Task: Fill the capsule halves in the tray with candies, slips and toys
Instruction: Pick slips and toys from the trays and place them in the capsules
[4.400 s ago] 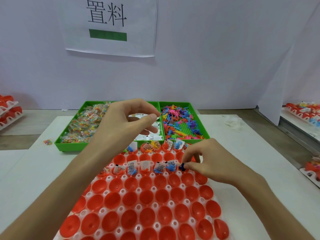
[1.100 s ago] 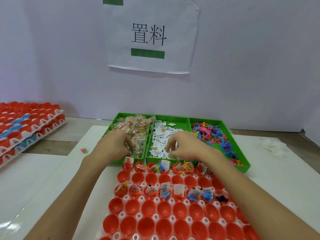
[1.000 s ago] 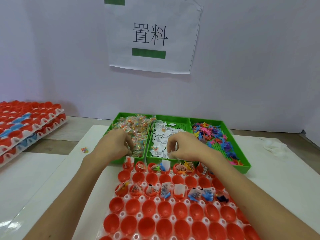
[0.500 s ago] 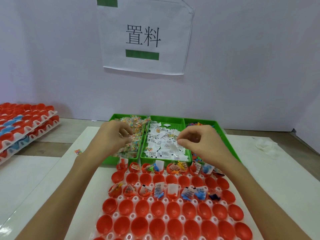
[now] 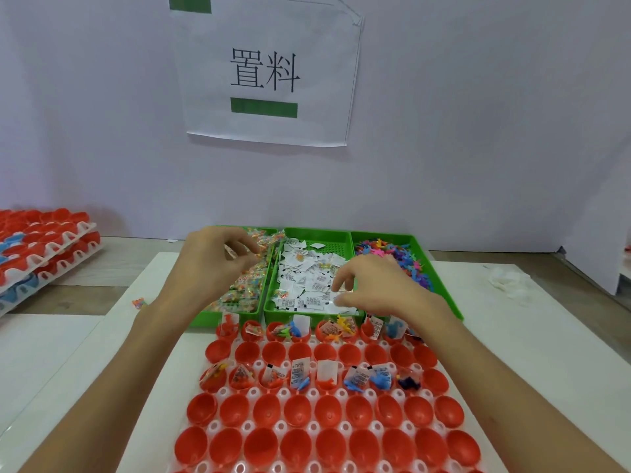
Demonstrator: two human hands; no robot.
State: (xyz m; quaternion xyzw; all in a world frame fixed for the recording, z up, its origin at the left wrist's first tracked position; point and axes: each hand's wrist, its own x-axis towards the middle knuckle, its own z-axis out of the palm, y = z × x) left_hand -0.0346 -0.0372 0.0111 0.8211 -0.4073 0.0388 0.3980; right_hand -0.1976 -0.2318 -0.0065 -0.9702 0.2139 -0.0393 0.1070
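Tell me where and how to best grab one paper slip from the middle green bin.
Pinch a lifted corner or free edge of a top slip, coming straight down from above. The slips lie flat, thin and overlapping in a loose pile, and the middle green bin has walls that block a sideways approach.

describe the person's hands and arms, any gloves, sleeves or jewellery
Both are bare. The left hand and right hand wear no gloves, and no ring shows on the fingers in view. Neither wrist carries a watch or band. The left forearm and right forearm are uncovered up to the frame's edge, so no sleeve shows.
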